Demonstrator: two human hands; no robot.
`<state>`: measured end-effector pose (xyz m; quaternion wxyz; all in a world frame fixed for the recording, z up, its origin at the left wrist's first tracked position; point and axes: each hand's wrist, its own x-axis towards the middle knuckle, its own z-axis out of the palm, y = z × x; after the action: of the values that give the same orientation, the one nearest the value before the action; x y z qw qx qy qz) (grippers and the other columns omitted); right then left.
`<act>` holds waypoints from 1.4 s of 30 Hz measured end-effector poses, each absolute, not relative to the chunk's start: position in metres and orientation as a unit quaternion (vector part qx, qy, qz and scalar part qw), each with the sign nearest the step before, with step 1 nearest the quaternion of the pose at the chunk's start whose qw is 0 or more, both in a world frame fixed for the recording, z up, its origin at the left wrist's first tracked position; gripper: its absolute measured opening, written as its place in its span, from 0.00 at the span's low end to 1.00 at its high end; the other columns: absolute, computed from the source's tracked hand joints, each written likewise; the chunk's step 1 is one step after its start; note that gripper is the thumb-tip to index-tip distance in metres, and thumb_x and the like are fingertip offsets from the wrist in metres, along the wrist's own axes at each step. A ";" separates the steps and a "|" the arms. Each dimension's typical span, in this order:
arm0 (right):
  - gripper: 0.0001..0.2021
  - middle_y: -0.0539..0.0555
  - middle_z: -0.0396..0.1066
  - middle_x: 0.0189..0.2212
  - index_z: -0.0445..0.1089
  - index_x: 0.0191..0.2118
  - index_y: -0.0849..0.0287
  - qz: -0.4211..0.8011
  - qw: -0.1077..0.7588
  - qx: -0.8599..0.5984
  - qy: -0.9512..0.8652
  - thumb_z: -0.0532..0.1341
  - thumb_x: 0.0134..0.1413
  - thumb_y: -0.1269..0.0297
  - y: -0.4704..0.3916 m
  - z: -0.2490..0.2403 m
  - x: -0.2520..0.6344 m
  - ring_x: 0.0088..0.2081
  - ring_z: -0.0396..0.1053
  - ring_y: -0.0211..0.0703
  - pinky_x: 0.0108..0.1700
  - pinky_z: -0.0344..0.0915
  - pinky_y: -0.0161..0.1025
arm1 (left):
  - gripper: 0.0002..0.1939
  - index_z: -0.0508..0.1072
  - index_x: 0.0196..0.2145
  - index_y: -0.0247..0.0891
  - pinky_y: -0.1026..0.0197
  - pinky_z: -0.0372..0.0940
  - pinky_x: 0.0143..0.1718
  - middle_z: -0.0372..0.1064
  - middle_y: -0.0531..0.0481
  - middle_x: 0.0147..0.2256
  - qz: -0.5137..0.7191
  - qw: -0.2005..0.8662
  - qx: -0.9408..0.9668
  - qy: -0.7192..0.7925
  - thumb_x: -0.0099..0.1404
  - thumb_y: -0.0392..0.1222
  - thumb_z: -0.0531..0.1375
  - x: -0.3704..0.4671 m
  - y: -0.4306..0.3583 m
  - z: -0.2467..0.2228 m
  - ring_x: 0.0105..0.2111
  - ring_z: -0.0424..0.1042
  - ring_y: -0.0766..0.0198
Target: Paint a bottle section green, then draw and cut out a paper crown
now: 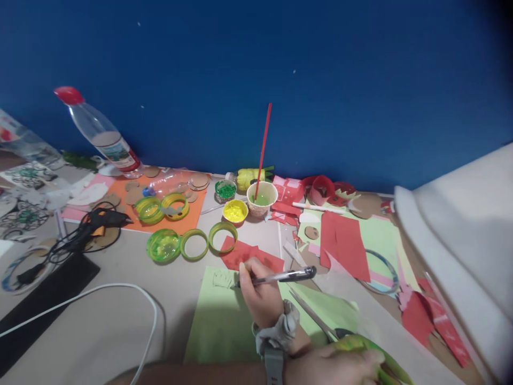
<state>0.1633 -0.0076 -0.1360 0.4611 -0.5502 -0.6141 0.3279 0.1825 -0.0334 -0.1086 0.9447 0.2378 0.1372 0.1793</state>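
Observation:
My right hand, a grey scrunchie at its wrist, is closed round a clear-barrelled pen with a black cap. The pen's tip touches a light green sheet of paper, beside small dark sketched lines. My left forearm crosses the bottom of the view, with a grey watch on it. At the lower right, my left hand is closed on a curved yellow-green piece, partly cut off by the frame edge. Scissors lie on the green paper beside that piece.
Green-yellow rings and a red paper piece lie behind the sheet. A paper cup with a red straw stands near a yellow-filled cup. Left are a bottle, black cables and a white cable; paper scraps lie right.

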 end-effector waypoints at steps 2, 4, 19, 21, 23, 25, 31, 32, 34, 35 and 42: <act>0.16 0.44 0.51 0.17 0.52 0.22 0.56 0.342 0.465 -0.546 -0.607 0.53 0.61 0.66 -0.009 -0.137 0.163 0.21 0.53 0.34 0.25 0.51 0.34 | 0.16 0.67 0.49 0.34 0.53 0.70 0.41 0.67 0.44 0.46 0.165 0.947 0.233 0.148 0.68 0.45 0.57 0.181 -0.051 -0.101 0.41 0.71 0.60; 0.16 0.44 0.52 0.18 0.52 0.23 0.56 0.356 0.470 -0.543 -0.598 0.54 0.61 0.64 -0.010 -0.138 0.162 0.21 0.53 0.34 0.25 0.51 0.33 | 0.16 0.67 0.50 0.34 0.52 0.69 0.41 0.67 0.43 0.46 0.152 0.948 0.228 0.159 0.68 0.45 0.57 0.179 -0.062 -0.097 0.42 0.71 0.59; 0.12 0.46 0.64 0.21 0.63 0.33 0.56 0.410 0.482 -0.496 -0.594 0.48 0.66 0.59 -0.014 -0.138 0.165 0.24 0.64 0.37 0.29 0.61 0.34 | 0.15 0.69 0.47 0.33 0.55 0.69 0.39 0.68 0.45 0.43 0.180 0.935 0.202 0.231 0.68 0.46 0.56 0.172 -0.018 -0.109 0.39 0.71 0.61; 0.12 0.46 0.64 0.21 0.64 0.35 0.56 0.411 0.476 -0.492 -0.601 0.49 0.66 0.59 -0.013 -0.136 0.165 0.24 0.65 0.37 0.29 0.61 0.34 | 0.16 0.69 0.46 0.33 0.56 0.69 0.38 0.68 0.46 0.41 0.185 0.933 0.196 0.238 0.69 0.48 0.54 0.173 -0.016 -0.113 0.38 0.71 0.61; 0.12 0.46 0.65 0.21 0.65 0.37 0.56 0.413 0.470 -0.487 -0.609 0.48 0.66 0.60 -0.012 -0.134 0.164 0.24 0.65 0.37 0.30 0.61 0.34 | 0.17 0.70 0.44 0.32 0.57 0.68 0.38 0.68 0.47 0.39 0.183 0.934 0.188 0.243 0.70 0.50 0.52 0.179 -0.026 -0.113 0.37 0.71 0.62; 0.12 0.46 0.65 0.20 0.66 0.37 0.55 0.410 0.466 -0.482 -0.618 0.48 0.66 0.59 -0.011 -0.132 0.163 0.24 0.66 0.38 0.30 0.61 0.34 | 0.18 0.70 0.43 0.33 0.57 0.67 0.37 0.69 0.47 0.38 0.181 0.935 0.179 0.248 0.69 0.52 0.53 0.186 -0.043 -0.110 0.35 0.70 0.63; 0.10 0.48 0.66 0.24 0.66 0.37 0.55 0.373 0.479 -0.477 -0.636 0.50 0.64 0.61 -0.010 -0.128 0.166 0.27 0.65 0.40 0.32 0.59 0.37 | 0.31 0.69 0.37 0.29 0.56 0.64 0.34 0.70 0.43 0.29 0.194 0.928 0.168 0.269 0.50 0.63 0.61 0.195 -0.072 -0.098 0.30 0.71 0.58; 0.09 0.49 0.66 0.25 0.66 0.37 0.55 0.365 0.484 -0.477 -0.636 0.50 0.64 0.61 -0.010 -0.128 0.166 0.28 0.65 0.40 0.33 0.59 0.37 | 0.32 0.69 0.37 0.29 0.56 0.64 0.34 0.70 0.42 0.29 0.199 0.927 0.171 0.268 0.48 0.63 0.62 0.194 -0.071 -0.096 0.30 0.71 0.58; 0.09 0.49 0.66 0.26 0.65 0.37 0.55 0.353 0.493 -0.473 -0.639 0.50 0.63 0.61 -0.011 -0.130 0.165 0.29 0.65 0.41 0.34 0.59 0.38 | 0.33 0.68 0.40 0.30 0.56 0.63 0.34 0.71 0.40 0.32 0.213 0.924 0.179 0.262 0.48 0.63 0.63 0.191 -0.069 -0.094 0.30 0.72 0.57; 0.09 0.49 0.65 0.26 0.65 0.37 0.55 0.351 0.496 -0.468 -0.642 0.50 0.63 0.61 -0.011 -0.131 0.164 0.29 0.64 0.40 0.33 0.58 0.38 | 0.34 0.67 0.42 0.30 0.56 0.63 0.34 0.72 0.39 0.35 0.221 0.922 0.186 0.257 0.49 0.62 0.63 0.189 -0.069 -0.094 0.30 0.72 0.58; 0.10 0.48 0.65 0.26 0.66 0.36 0.56 0.347 0.507 -0.458 -0.643 0.51 0.62 0.60 -0.010 -0.133 0.160 0.28 0.64 0.40 0.33 0.57 0.37 | 0.35 0.57 0.58 0.34 0.48 0.65 0.44 0.59 0.32 0.58 0.232 0.910 0.249 0.237 0.60 0.57 0.57 0.184 -0.070 -0.098 0.41 0.73 0.53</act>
<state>0.1596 -0.0098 -0.1326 0.5074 -0.4576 -0.6426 0.3466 0.1840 -0.0701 -0.0979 0.9100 0.2489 0.2371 0.2316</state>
